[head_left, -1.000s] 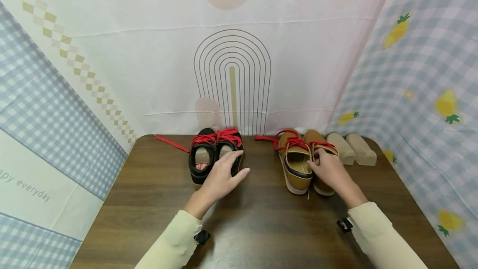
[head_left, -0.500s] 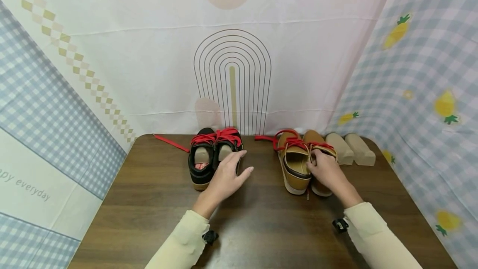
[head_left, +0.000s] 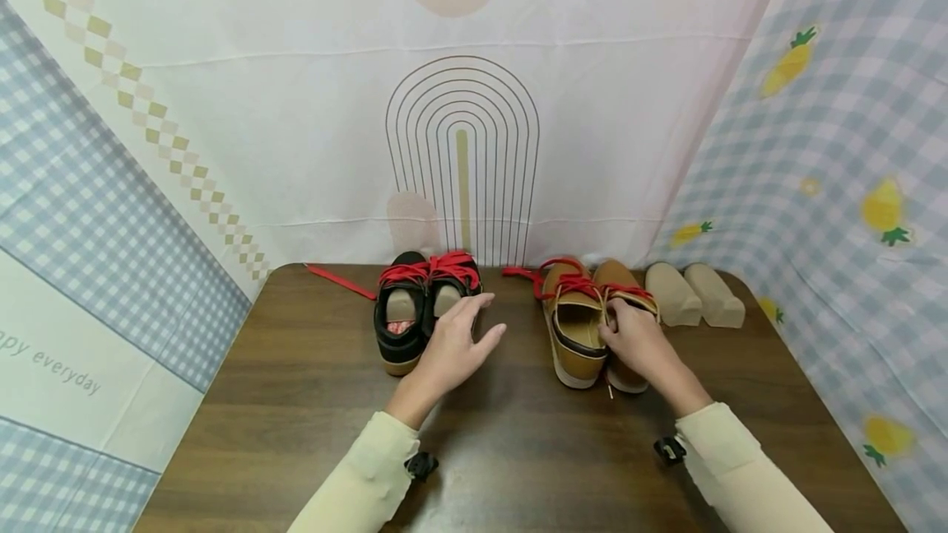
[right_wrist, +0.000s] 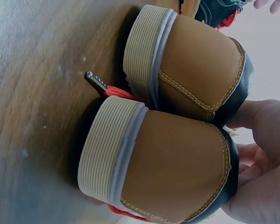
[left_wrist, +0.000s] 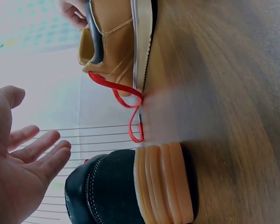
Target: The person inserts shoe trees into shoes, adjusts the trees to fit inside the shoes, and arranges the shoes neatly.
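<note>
A pair of tan shoes with red laces stands side by side at the right of the table. My right hand point(head_left: 638, 340) grips their adjoining collars, thumb at the left tan shoe point(head_left: 573, 367) and fingers inside the right tan shoe point(right_wrist: 177, 163). The right wrist view shows both heels near the wood; some fingers are hidden behind the collar. To the left stands a pair of black shoes point(head_left: 396, 349) with red laces and beige blocks inside. My left hand point(head_left: 450, 352), fingers spread and holding nothing, hovers by the right black shoe point(left_wrist: 114, 186).
Two beige shoe-shaped blocks point(head_left: 672, 293) lie right of the tan shoes at the table's back edge. A red lace end point(head_left: 341, 280) trails left of the black shoes. Patterned cloth point(head_left: 333, 138) hangs behind the brown table point(head_left: 518, 467).
Both tan shoes have shifted left toward the black pair, with my right hand gripping them. My left hand has drifted slightly right; the black shoes stay in place.
</note>
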`<action>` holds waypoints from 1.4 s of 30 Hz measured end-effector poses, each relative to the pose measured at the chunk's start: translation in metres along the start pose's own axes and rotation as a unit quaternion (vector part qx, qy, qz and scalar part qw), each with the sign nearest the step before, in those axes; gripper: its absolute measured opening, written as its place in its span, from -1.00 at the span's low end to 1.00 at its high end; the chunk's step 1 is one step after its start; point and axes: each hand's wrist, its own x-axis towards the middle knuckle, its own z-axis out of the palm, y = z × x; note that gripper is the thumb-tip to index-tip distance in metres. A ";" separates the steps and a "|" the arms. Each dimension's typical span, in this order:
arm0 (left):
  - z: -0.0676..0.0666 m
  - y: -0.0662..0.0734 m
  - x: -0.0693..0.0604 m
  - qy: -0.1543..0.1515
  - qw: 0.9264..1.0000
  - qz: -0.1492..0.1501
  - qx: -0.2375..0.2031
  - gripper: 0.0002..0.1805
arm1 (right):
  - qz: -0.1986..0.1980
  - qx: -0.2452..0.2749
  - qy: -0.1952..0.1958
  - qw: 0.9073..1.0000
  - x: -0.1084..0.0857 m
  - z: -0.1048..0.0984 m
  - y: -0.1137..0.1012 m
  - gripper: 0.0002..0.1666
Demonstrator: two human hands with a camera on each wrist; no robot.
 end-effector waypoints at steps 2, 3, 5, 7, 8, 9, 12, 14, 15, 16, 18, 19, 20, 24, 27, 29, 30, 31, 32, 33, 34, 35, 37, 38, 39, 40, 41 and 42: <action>0.000 0.001 0.001 -0.001 1.000 -0.002 -0.004 -0.45 | -0.004 -0.002 0.003 1.000 -0.001 0.001 -0.002 -0.57; 0.000 0.002 0.001 -0.003 1.000 -0.004 -0.007 -0.45 | -0.006 -0.001 0.003 1.000 -0.001 0.002 -0.003 -0.57; 0.001 0.003 0.003 -0.007 1.000 -0.009 -0.022 -0.46 | -0.013 0.000 0.007 1.000 -0.002 0.004 -0.006 -0.58; 0.001 0.005 0.005 -0.013 0.999 -0.017 -0.039 -0.45 | -0.021 0.003 0.014 1.000 -0.003 0.006 -0.009 -0.60; 0.002 0.006 0.006 -0.017 0.998 -0.022 -0.051 -0.45 | -0.027 0.003 0.018 0.999 -0.003 0.007 -0.011 -0.62; 0.002 0.007 0.006 -0.020 0.998 -0.026 -0.061 -0.46 | -0.032 0.004 0.023 0.999 -0.004 0.008 -0.012 -0.63; 0.004 0.009 0.009 -0.029 0.995 -0.045 -0.087 -0.46 | -0.047 0.000 0.035 0.998 -0.005 0.011 -0.016 -0.66; 0.006 0.010 0.010 -0.035 0.992 -0.057 -0.103 -0.46 | -0.052 0.001 0.037 0.998 -0.005 0.012 -0.019 -0.66; 0.006 0.010 0.011 -0.038 0.991 -0.064 -0.108 -0.46 | -0.053 0.001 0.036 0.998 -0.006 0.013 -0.020 -0.66; 0.007 0.011 0.012 -0.042 0.990 -0.072 -0.112 -0.46 | -0.053 0.002 0.035 0.998 -0.006 0.014 -0.021 -0.65; 0.009 0.012 0.013 -0.046 0.988 -0.083 -0.120 -0.45 | -0.052 0.006 0.031 0.998 -0.006 0.015 -0.024 -0.64; 0.009 0.012 0.014 -0.048 0.988 -0.086 -0.122 -0.46 | -0.051 0.009 0.030 0.998 -0.006 0.016 -0.025 -0.64; 0.010 0.013 0.014 -0.049 0.987 -0.089 -0.123 -0.46 | -0.049 0.011 0.027 0.998 -0.006 0.017 -0.027 -0.63; 0.012 0.014 0.016 -0.052 0.986 -0.096 -0.125 -0.48 | -0.044 0.018 0.017 0.999 -0.006 0.019 -0.032 -0.61; 0.014 0.014 0.017 -0.055 0.986 -0.104 -0.121 -0.48 | -0.045 0.022 0.012 0.999 -0.006 0.022 -0.036 -0.61; 0.016 0.013 0.017 -0.057 0.986 -0.108 -0.117 -0.47 | -0.048 0.024 0.012 0.998 -0.006 0.024 -0.038 -0.62; 0.017 0.014 0.017 -0.058 0.986 -0.112 -0.114 -0.47 | -0.049 0.025 0.013 0.998 -0.006 0.025 -0.040 -0.62; 0.017 0.014 0.018 -0.058 0.986 -0.114 -0.111 -0.47 | -0.050 0.025 0.015 0.998 -0.006 0.025 -0.041 -0.62; 0.018 0.014 0.018 -0.058 0.986 -0.116 -0.110 -0.47 | -0.052 0.026 0.017 0.998 -0.006 0.026 -0.042 -0.62; 0.019 0.013 0.018 -0.056 0.985 -0.118 -0.110 -0.47 | -0.054 0.027 0.018 0.998 -0.006 0.027 -0.044 -0.62; 0.020 0.013 0.018 -0.055 0.985 -0.120 -0.109 -0.47 | -0.055 0.028 0.019 0.998 -0.006 0.028 -0.045 -0.61; 0.020 0.014 0.019 -0.053 0.985 -0.122 -0.109 -0.47 | -0.056 0.028 0.022 0.998 -0.006 0.029 -0.046 -0.61; 0.021 0.013 0.019 -0.051 0.985 -0.124 -0.107 -0.46 | -0.060 0.030 0.026 0.997 -0.006 0.031 -0.049 -0.60; 0.021 0.013 0.019 -0.050 0.985 -0.124 -0.106 -0.46 | -0.062 0.030 0.027 0.997 -0.006 0.033 -0.050 -0.59; 0.021 0.013 0.020 -0.051 0.985 -0.125 -0.104 -0.45 | -0.061 0.030 0.027 0.997 -0.006 0.034 -0.051 -0.58; 0.021 0.013 0.020 -0.052 0.985 -0.127 -0.101 -0.44 | -0.062 0.030 0.028 0.997 -0.006 0.035 -0.052 -0.58; 0.021 0.013 0.020 -0.054 0.985 -0.128 -0.097 -0.43 | -0.062 0.031 0.029 0.997 -0.006 0.036 -0.054 -0.57; 0.020 0.013 0.020 -0.056 0.986 -0.130 -0.092 -0.42 | -0.064 0.032 0.030 0.997 -0.005 0.037 -0.055 -0.57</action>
